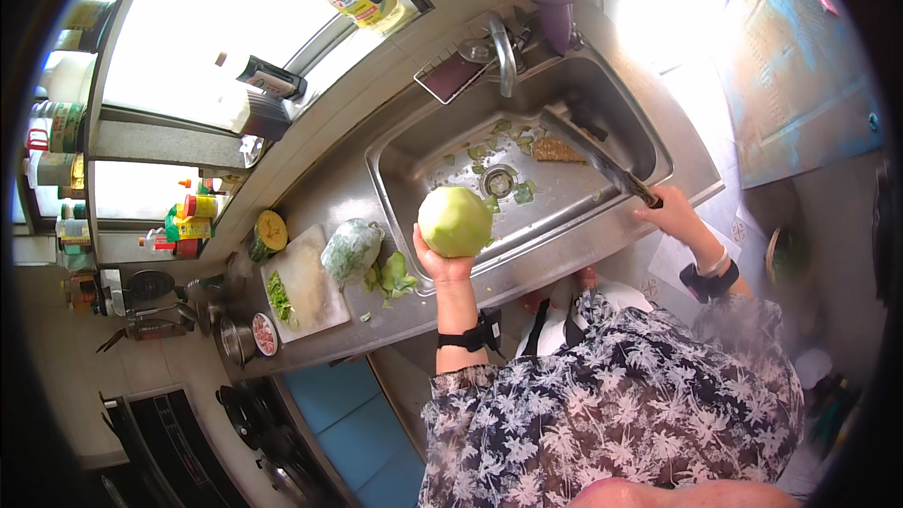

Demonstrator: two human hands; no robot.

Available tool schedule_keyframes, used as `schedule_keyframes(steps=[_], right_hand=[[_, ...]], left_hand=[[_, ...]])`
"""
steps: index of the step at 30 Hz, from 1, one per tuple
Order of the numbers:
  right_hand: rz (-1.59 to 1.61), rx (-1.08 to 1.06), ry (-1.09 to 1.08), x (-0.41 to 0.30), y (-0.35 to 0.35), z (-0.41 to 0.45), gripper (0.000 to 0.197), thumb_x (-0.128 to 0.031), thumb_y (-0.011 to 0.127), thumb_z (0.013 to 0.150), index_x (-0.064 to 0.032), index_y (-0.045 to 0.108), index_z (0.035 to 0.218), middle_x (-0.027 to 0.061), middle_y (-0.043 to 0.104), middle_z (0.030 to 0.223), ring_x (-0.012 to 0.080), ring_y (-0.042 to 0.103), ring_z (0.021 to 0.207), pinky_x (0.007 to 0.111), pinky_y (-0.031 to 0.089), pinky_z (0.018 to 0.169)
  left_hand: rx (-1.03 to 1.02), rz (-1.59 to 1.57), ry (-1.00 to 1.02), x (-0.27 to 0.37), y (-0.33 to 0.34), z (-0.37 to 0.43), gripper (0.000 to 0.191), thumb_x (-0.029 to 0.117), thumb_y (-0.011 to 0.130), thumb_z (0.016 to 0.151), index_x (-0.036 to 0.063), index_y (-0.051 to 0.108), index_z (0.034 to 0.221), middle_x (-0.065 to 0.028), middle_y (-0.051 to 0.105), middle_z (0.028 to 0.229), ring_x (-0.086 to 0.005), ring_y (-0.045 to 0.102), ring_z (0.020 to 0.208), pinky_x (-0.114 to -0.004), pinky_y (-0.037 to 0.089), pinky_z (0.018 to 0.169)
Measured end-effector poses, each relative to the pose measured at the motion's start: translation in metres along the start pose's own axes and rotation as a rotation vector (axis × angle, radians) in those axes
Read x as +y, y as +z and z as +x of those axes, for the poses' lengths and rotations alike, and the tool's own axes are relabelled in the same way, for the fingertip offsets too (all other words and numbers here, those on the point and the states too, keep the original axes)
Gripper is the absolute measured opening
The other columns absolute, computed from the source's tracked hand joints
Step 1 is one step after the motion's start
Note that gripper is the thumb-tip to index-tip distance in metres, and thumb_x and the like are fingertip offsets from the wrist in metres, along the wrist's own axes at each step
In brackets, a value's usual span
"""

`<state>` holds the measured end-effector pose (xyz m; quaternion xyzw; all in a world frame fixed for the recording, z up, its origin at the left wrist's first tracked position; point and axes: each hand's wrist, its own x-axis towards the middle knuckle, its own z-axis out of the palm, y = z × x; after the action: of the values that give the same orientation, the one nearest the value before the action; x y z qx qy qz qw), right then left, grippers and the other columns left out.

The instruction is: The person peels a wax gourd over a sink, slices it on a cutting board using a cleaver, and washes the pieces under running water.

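Observation:
My left hand point(446, 262) holds up a peeled, pale green round melon or gourd point(455, 221) above the near left part of the steel sink point(403, 187). In my right hand point(674, 212) is the handle of a long kitchen knife point(591, 154), its blade reaching over the basin, apart from the melon. Green peel pieces point(523, 192) lie around the drain point(498, 182). A brown sponge-like block point(557, 149) rests on the sink floor, partly behind the blade. Left of the basin sit a whitish-green unpeeled gourd point(351, 250) and a pile of peel point(392, 275).
A white cutting board point(317, 296) carries chopped greens point(278, 296). Near it are a cut squash point(269, 234), a bowl of pinkish chopped food point(264, 334) and a metal bowl point(236, 340). The faucet point(504, 56) and wire rack point(451, 77) stand behind the sink.

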<state>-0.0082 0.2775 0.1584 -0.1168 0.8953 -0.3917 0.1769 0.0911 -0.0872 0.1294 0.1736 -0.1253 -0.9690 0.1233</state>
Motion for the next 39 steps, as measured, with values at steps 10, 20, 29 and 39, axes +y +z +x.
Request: schedule_keyframes(steps=[10, 20, 29, 39], right_hand=[[0.175, -0.075, -0.057, -0.024, 0.043, 0.001, 0.026, -0.017, 0.068, 0.070, 0.0012, 0.049, 0.070, 0.0075, 0.044, 0.057, 0.0128, 0.047, 0.054, 0.028, 0.038, 0.051], [0.156, 0.127, -0.245, -0.086, 0.130, -0.028, 0.022, -0.014, 0.067, 0.071, 0.0000, 0.050, 0.070, 0.0003, 0.043, 0.056, 0.0101, 0.038, 0.056, 0.027, 0.033, 0.052], [0.293, -0.103, -0.169, -0.193, 0.209, -0.100, 0.020, -0.017, 0.065, 0.079, -0.0059, 0.049, 0.073, -0.0053, 0.041, 0.053, 0.0029, 0.035, 0.042, 0.020, 0.025, 0.038], [-0.109, -0.172, -0.384, -0.280, 0.297, -0.127, 0.028, -0.022, 0.069, 0.072, -0.0013, 0.050, 0.073, 0.0086, 0.045, 0.056, 0.0179, 0.042, 0.052, 0.031, 0.035, 0.051]], left_hand=[[0.093, 0.776, 0.292, 0.008, -0.019, -0.032, 0.043, 0.031, 0.057, 0.085, -0.0012, 0.049, 0.112, -0.0125, 0.058, 0.104, -0.0223, 0.059, 0.094, -0.036, 0.050, 0.080], [0.215, 0.327, 0.112, 0.049, -0.075, -0.047, 0.047, 0.041, 0.052, 0.086, 0.0024, 0.051, 0.114, -0.0138, 0.059, 0.107, -0.0281, 0.059, 0.095, -0.043, 0.049, 0.082], [0.193, 0.047, 0.155, 0.187, -0.143, -0.152, 0.056, 0.052, 0.041, 0.087, 0.0072, 0.050, 0.119, -0.0125, 0.054, 0.119, -0.0309, 0.053, 0.107, -0.049, 0.043, 0.090], [0.200, 0.000, 0.225, 0.306, -0.189, -0.204, 0.060, 0.056, 0.039, 0.085, 0.0078, 0.049, 0.120, -0.0126, 0.052, 0.121, -0.0317, 0.050, 0.110, -0.050, 0.040, 0.092]])
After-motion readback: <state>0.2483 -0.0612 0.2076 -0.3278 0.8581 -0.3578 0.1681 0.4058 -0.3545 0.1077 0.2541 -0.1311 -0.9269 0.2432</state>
